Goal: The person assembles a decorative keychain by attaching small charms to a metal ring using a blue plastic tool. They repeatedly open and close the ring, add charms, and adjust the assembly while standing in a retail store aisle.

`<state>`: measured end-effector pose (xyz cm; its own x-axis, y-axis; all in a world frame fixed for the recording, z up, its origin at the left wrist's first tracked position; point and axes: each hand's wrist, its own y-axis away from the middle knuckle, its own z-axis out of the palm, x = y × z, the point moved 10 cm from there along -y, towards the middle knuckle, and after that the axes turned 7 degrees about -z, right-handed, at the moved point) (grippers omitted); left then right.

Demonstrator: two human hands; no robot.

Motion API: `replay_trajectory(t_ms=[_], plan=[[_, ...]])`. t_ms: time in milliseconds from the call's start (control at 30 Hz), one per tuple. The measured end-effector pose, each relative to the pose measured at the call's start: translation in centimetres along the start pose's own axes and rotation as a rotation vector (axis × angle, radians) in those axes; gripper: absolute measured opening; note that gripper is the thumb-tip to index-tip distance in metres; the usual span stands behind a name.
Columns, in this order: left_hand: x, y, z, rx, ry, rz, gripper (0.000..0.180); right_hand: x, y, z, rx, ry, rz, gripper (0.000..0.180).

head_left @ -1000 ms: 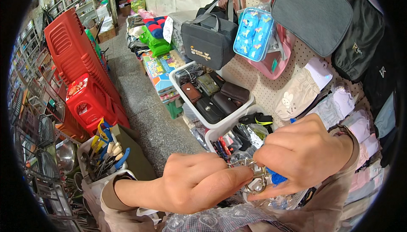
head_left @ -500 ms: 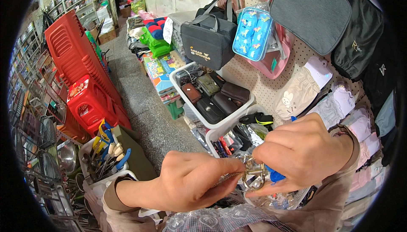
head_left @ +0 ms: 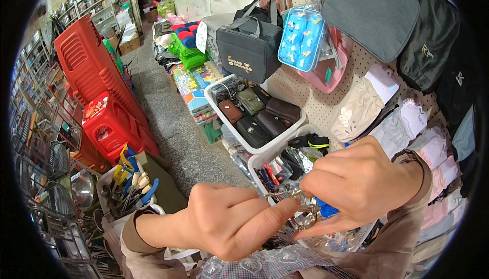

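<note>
My left hand [head_left: 229, 218] is closed, its thumb and fingers pinching the near side of a small shiny metal clasp [head_left: 304, 221] with a rounded, shackle-like loop. A thin metal strip or chain shows just above the thumb. From the other side, my right hand [head_left: 356, 182] is curled round the same clasp, fingers bent. A bright blue, rough-textured piece [head_left: 327, 208] sticks out under the right fingers; whether it joins the clasp is hidden. Both hands are held over a white bin [head_left: 253, 163] of small packaged goods.
Beyond it stands a white bin [head_left: 208, 93] of dark cases. Red plastic stools [head_left: 119, 126] are stacked at left, near a bin of handled tools [head_left: 142, 184]. Bags hang on a pegboard [head_left: 351, 57] at right, with pale fabric sleeves [head_left: 364, 105]. A grey floor aisle [head_left: 175, 136] runs between.
My left thumb has moved right and up onto the clasp, covering more of it. The right hand stays nearly where it was, still round the clasp.
</note>
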<state>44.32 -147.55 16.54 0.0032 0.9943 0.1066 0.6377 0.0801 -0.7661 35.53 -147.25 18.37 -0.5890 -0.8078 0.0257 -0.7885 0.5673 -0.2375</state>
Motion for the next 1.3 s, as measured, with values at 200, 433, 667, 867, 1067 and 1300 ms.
replay_trajectory(t_ms=[200, 433, 667, 867, 1067, 1300], plan=[[-2.0, -0.4, 0.4, -0.019, 0.257, -0.234, 0.023, -0.2, 0.6, -0.1, -0.008, -0.03, 0.023, 0.047], [-2.5, -0.5, 1.2, -0.078, 0.343, -0.352, 0.02, 0.1, 1.1, 0.2, -0.018, -0.111, 0.053, 0.047], [-1.9, -1.1, 1.5, 0.01, 0.2, -0.311, 0.02, 1.5, 2.0, 0.8, -0.075, -0.225, 0.147, 0.05], [-1.5, -1.5, 2.6, 0.0, 0.172, -0.276, 0.024, 1.8, 3.1, 1.5, -0.148, -0.2, 0.181, 0.055], [-0.6, -2.0, 3.7, 0.033, 0.107, -0.254, 0.024, 1.9, 4.6, 1.4, -0.117, -0.192, 0.164, 0.053], [0.1, -1.6, 5.4, 0.058, 0.095, -0.249, 0.025, 1.6, 6.5, 1.4, -0.022, -0.223, 0.135, 0.043]])
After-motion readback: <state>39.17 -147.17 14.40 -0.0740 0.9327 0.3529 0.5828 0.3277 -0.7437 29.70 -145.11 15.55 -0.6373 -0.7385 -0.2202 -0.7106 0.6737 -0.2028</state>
